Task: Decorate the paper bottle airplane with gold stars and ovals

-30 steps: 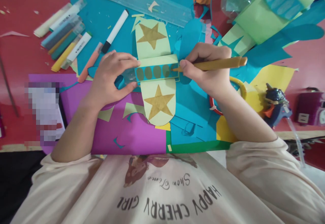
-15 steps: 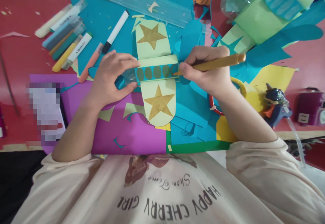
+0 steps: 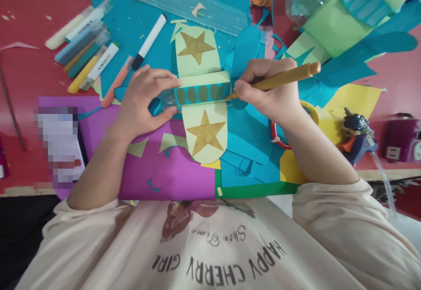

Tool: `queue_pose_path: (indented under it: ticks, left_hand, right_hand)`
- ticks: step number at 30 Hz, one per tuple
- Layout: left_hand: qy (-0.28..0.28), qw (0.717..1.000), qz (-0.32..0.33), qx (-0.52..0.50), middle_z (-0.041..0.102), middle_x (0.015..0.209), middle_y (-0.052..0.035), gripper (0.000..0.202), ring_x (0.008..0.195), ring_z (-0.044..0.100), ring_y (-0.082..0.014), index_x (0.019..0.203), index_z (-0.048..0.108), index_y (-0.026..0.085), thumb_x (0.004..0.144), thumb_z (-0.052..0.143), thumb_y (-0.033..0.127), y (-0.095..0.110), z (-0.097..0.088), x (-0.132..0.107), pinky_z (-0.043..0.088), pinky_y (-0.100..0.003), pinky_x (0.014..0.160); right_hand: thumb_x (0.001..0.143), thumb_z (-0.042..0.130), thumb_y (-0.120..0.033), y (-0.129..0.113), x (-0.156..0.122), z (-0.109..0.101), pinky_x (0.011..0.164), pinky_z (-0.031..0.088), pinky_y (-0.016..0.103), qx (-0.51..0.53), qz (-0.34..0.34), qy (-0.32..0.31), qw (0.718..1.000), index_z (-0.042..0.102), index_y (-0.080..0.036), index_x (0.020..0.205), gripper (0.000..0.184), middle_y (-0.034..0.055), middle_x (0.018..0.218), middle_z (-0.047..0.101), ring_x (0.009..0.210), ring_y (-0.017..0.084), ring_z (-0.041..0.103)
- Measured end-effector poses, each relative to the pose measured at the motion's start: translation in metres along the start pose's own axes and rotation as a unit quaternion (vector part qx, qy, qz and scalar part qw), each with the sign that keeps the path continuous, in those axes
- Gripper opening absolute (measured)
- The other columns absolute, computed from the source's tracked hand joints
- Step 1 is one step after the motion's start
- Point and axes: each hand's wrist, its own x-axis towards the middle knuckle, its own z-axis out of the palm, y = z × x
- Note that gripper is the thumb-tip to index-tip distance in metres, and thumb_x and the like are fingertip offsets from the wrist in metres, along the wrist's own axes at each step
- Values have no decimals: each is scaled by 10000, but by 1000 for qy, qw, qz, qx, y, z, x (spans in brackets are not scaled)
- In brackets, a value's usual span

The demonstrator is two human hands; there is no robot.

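Note:
In the middle lies a paper model plane point(image 3: 202, 76), with pale green wings bearing gold stars and a blue strip of dark gold ovals across its body. My left hand point(image 3: 144, 101) grips the left end of the body between thumb and fingers. A clear plastic piece point(image 3: 167, 99) shows between them. My right hand point(image 3: 268, 88) pinches a gold marker point(image 3: 286, 77), its tip touching the strip's right end near the last oval, which is only partly coloured.
Several markers point(image 3: 82, 40) lie at the upper left, near a capped black-and-white marker point(image 3: 149, 40). Clear plastic strips point(image 3: 197, 12) stretch across the back. To the right are scissors point(image 3: 276, 134), a glue gun point(image 3: 360, 143) and a green paper model point(image 3: 342, 22). A phone point(image 3: 62, 145) lies left on purple paper point(image 3: 171, 176).
The marker tip has shifted slightly down along the last oval, and the marker's back end has tipped up a little. My left hand stays in place on the paper model plane.

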Motion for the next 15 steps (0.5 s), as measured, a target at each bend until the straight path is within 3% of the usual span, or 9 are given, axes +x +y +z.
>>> queue_pose_path:
  ticks: [6, 15]
  left_hand:
    - [5, 1000, 5, 2, 613, 1299, 31, 360, 1213, 575, -247, 1258, 527, 376, 903, 575, 413, 2, 0, -1, 321, -529, 1167]
    - [19, 1000, 25, 4, 637, 1270, -25, 357, 1189, 595, -265, 1251, 555, 320, 907, 583, 410, 1, 0, 0, 341, -530, 1145]
  right_hand:
    - [859, 617, -373, 7, -2, 7, 399, 396, 271, 75, 8, 71, 995, 469, -244, 618, 311, -34, 539, 588, 424, 109, 515]
    - [850, 664, -361, 8, -4, 8, 430, 411, 266, 37, 0, 79, 996, 489, -235, 603, 328, -47, 512, 558, 439, 99, 520]
